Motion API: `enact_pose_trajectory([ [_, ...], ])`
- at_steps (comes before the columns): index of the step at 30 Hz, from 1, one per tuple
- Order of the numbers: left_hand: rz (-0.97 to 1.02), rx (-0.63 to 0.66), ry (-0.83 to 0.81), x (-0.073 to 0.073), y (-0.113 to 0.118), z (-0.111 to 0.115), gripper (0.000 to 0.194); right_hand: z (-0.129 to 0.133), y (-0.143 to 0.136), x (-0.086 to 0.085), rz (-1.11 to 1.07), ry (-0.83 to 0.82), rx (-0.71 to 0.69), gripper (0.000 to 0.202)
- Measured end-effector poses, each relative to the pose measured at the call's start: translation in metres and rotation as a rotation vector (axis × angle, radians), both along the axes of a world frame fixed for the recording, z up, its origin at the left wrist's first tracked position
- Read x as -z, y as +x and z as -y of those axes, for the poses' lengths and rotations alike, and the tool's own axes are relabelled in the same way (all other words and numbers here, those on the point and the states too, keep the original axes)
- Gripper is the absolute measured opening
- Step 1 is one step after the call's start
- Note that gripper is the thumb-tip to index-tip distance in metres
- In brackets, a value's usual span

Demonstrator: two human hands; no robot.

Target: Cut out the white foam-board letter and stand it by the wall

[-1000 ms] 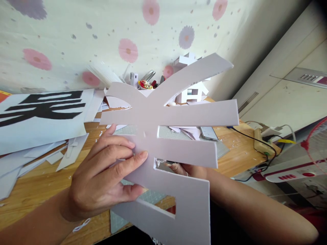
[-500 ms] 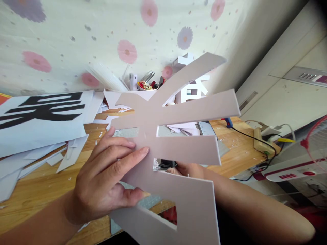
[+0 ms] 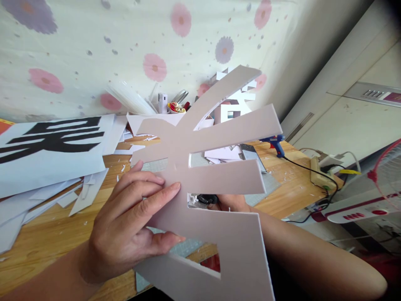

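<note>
A large cut-out character of white foam board (image 3: 216, 177) stands up in front of me, with long strokes reaching to the right. My left hand (image 3: 134, 217) grips its left side, fingers across the face and thumb lower down at a cut opening. Behind the board is my right hand (image 3: 233, 202), mostly hidden by it. A black tool (image 3: 209, 199), its kind not clear, shows through a slot beside that hand, and the right fingers seem closed on it. White crumbs lie at the slot's left edge.
On the left lies a paper sheet with a black printed character (image 3: 56, 163), over white board offcuts (image 3: 89, 188). A blue glue gun (image 3: 275, 146) with a black cord and a power strip (image 3: 322, 171) are at right. Cut white shapes (image 3: 232, 113) stand behind the board.
The foam board has shifted slightly left and tilted, uncovering more of the blue glue gun. The black tool in the slot has changed angle a little. My left hand keeps its grip.
</note>
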State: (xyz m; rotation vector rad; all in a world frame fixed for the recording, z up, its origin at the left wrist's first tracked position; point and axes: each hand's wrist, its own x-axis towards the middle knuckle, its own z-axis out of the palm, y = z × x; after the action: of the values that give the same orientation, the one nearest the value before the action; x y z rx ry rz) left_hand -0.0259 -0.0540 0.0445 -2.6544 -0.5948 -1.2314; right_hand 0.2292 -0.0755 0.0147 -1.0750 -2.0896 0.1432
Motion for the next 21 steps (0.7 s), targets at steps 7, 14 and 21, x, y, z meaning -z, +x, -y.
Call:
enact_pose_trajectory([
  [7, -0.009, 0.026, 0.065, 0.0007, -0.0013, -0.007, 0.041, -0.005, -0.0006, -0.0042, -0.101, -0.145, -0.275, 0.034],
  [14, -0.04, 0.08, 0.032, -0.0003, 0.0006, -0.006, 0.038, -0.0031, -0.0012, 0.0015, -0.126, -0.321, -0.336, 0.05],
  [21, -0.082, 0.133, -0.002, 0.0001, -0.0032, -0.0099, 0.045, -0.0001, 0.0011, 0.0015, -0.127, -0.518, -0.367, 0.033],
])
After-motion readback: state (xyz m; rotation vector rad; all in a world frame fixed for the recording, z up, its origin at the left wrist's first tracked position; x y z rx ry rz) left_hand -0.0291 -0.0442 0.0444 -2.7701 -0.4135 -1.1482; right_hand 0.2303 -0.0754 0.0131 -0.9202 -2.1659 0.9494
